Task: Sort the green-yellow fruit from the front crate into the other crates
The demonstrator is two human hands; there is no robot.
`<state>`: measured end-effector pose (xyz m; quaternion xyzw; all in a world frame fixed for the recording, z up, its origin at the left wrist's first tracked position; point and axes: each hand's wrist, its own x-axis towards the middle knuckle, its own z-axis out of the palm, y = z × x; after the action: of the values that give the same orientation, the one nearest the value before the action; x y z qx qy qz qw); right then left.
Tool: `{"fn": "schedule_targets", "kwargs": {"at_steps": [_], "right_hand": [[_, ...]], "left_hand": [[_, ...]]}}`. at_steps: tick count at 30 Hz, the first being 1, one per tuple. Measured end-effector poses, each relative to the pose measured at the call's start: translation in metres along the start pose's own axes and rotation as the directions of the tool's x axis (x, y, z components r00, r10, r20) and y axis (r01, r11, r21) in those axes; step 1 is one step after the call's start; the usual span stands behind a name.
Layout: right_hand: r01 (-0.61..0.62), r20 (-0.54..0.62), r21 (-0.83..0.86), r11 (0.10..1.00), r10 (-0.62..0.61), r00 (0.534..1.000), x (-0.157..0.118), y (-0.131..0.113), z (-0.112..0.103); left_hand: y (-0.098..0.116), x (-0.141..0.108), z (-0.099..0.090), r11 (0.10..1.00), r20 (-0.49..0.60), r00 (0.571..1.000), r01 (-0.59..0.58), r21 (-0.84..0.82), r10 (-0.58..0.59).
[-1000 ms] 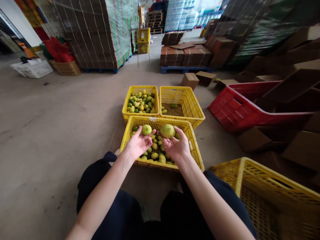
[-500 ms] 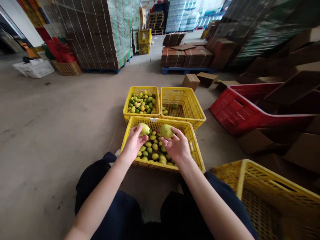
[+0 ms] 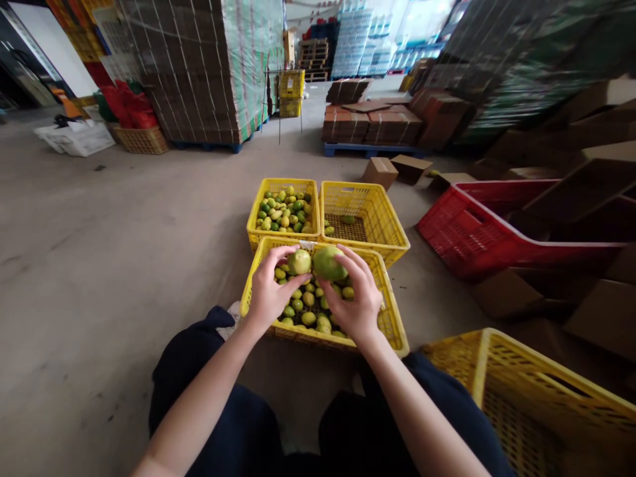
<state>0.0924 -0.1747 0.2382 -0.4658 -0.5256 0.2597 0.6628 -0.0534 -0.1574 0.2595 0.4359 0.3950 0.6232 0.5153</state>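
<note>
Between thumb and fingers of my left hand (image 3: 271, 285) is a yellow-green lemon (image 3: 299, 262). My right hand (image 3: 355, 295) grips a larger, greener lemon (image 3: 328, 263) close beside it. Both fruits are held up over the near yellow crate (image 3: 397, 324), where several yellow and green lemons (image 3: 309, 318) lie on the slatted bottom. Behind it, the far left yellow crate (image 3: 253, 228) holds many mixed green and yellow lemons. Only a few greenish fruits (image 3: 348, 219) show in the far right yellow crate (image 3: 382, 212).
A large yellow crate (image 3: 481, 364) stands by my right knee. Further right is a red crate (image 3: 462, 232) with cardboard boxes (image 3: 601, 311) around and in it. Flattened cartons (image 3: 392, 126) sit on a blue pallet ahead. A wrapped stack (image 3: 189, 79) rises at the back left.
Both hands have turned the lemons, so other sides of them show. The fingers now arch over the fruits, and the left lemon has moved slightly right, nearer the other one.
</note>
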Motion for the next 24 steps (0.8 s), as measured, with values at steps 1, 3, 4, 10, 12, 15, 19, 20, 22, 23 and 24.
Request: {"fn": "schedule_targets", "kwargs": {"at_steps": [1,3,4,10,12,15,19,20,22,23,24], "right_hand": [[-0.015,-0.039,0.039,0.999,0.017,0.999,-0.001,-0.001,0.001],[-0.048,-0.097,0.115,0.992,0.059,0.994,-0.001,-0.001,0.003],[-0.059,-0.101,0.140,0.988,0.073,0.992,-0.001,-0.001,0.003],[-0.051,-0.033,0.162,0.986,0.057,0.998,0.004,0.005,-0.006],[-0.117,-0.005,0.216,0.969,0.121,0.993,0.007,0.004,-0.010],[-0.267,0.123,0.346,0.899,0.239,0.963,0.012,-0.002,-0.013],[-0.423,0.233,0.453,0.785,0.354,0.906,0.015,-0.007,-0.019],[-0.441,0.241,0.469,0.766,0.369,0.898,0.016,-0.007,-0.020],[-0.457,0.256,0.486,0.745,0.378,0.889,0.016,-0.004,-0.024],[-0.463,0.269,0.488,0.740,0.377,0.886,0.016,-0.002,-0.026],[-0.472,0.287,0.487,0.735,0.376,0.881,0.015,-0.001,-0.027]], "left_hand": [[0.001,0.000,0.000,1.000,-0.012,1.000,0.010,-0.020,-0.010],[0.002,0.000,-0.001,0.998,-0.042,0.999,0.024,-0.058,-0.026],[0.003,0.000,-0.001,0.997,-0.047,0.999,0.024,-0.067,-0.027],[-0.006,0.001,-0.001,0.997,0.024,1.000,-0.018,-0.080,0.020],[-0.010,0.004,-0.003,0.991,0.051,0.998,0.029,-0.131,-0.022],[-0.014,0.009,-0.008,0.958,0.079,0.986,0.163,-0.235,-0.148],[-0.017,0.014,-0.013,0.917,0.143,0.959,0.278,-0.287,-0.246],[-0.017,0.014,-0.013,0.911,0.164,0.953,0.292,-0.292,-0.253],[-0.019,0.015,-0.014,0.899,0.195,0.945,0.313,-0.306,-0.262],[-0.019,0.015,-0.014,0.891,0.204,0.940,0.327,-0.314,-0.273],[-0.020,0.015,-0.013,0.882,0.207,0.935,0.343,-0.323,-0.288]]}}
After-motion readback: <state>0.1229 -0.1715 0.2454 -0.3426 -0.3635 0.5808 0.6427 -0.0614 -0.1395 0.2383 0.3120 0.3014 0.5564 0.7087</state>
